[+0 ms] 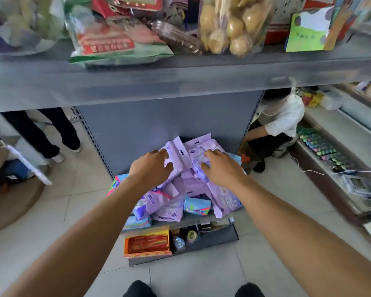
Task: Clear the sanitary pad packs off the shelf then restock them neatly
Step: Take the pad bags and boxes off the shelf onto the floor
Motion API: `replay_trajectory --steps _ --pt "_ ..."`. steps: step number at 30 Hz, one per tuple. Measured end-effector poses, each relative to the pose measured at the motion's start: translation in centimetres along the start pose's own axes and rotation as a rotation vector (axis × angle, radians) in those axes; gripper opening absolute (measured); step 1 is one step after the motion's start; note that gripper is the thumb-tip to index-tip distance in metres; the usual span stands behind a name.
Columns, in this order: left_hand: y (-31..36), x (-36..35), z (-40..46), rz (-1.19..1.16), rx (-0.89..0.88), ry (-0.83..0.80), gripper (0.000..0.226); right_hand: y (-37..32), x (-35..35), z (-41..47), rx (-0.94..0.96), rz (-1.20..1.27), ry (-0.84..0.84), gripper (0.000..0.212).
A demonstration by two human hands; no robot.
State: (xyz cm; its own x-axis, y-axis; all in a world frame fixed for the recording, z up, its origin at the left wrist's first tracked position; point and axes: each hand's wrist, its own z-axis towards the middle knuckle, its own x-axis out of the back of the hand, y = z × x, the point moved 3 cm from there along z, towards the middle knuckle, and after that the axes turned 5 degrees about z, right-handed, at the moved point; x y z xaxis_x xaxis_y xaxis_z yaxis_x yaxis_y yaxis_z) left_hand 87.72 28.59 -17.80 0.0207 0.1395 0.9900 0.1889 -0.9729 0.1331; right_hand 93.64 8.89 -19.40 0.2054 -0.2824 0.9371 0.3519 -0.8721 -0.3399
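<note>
Both hands reach down onto a loose heap of lilac plastic sanitary pad packs (180, 189) piled on a grey metal shelf (189, 220) low in the unit. On the left, the left hand (152, 167) lies palm-down with its fingers spread and lightly bent over a pale purple pack (177, 155) at the top of the heap, fingertips touching the wrapper; whether it truly grips the pack cannot be told. Just beside it, the right hand (220, 168) is likewise spread and palm-down, its fingers resting on a crinkled lilac pack with a clear window (198, 158), not closed round it as far as can be seen.

Along the heap's left and front edges sit turquoise-and-pink packs (196, 206), mixed in among the purple ones. Below this shelf an orange and red cardboard box (147, 243) stands on the bottom tier, with small dark jars just beside it to the right.

Above, a wide grey upper shelf (180, 82) carries a green and red plastic bag (116, 46), then a clear bag of yellowish round items (229, 26), then a green and white carton (307, 28).

Behind the unit to the left, dark trouser legs (49, 133) of a standing person show; to the right, a person in a white top (281, 118) crouches on the pale tiled floor (193, 279).
</note>
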Motion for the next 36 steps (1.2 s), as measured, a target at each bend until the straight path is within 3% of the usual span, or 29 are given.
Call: replay_trajectory --steps 7,14,17,20,22,26,31,34,36 --pt "0.1 -6.5 4.4 -0.084 0.083 0.042 0.035 3.6 -5.7 5.1 0.068 -0.017 0.056 0.035" --pt "2.2 -12.1 7.1 -0.177 0.118 0.036 0.032 11.1 -8.8 9.9 -0.061 0.113 0.111 0.038" --pt "4.0 -13.8 8.3 -0.237 0.105 0.038 0.027 14.2 -9.8 12.5 -0.172 0.22 0.187 0.052" --pt "5.7 -15.9 9.5 -0.317 0.156 0.024 0.024 16.1 -11.3 14.2 -0.286 0.338 0.173 0.073" --pt "6.6 -17.6 9.9 -0.321 0.202 0.016 0.027 16.9 -12.2 14.8 -0.322 0.414 0.142 0.074" --pt "8.4 -20.4 10.4 -0.456 0.26 0.012 0.032 17.7 -13.1 14.7 -0.285 0.55 0.196 0.066" --pt "10.0 -21.8 9.9 -0.917 0.371 0.114 0.033 18.5 -12.0 11.0 -0.259 0.862 0.31 0.03" --pt "12.8 -21.3 8.9 -1.214 0.292 -0.072 0.035 20.5 -11.4 8.4 -0.27 1.1 0.349 0.014" --pt "15.3 -20.2 8.2 -1.298 0.196 -0.105 0.025 22.1 -11.2 6.9 -0.284 1.201 0.336 0.01"
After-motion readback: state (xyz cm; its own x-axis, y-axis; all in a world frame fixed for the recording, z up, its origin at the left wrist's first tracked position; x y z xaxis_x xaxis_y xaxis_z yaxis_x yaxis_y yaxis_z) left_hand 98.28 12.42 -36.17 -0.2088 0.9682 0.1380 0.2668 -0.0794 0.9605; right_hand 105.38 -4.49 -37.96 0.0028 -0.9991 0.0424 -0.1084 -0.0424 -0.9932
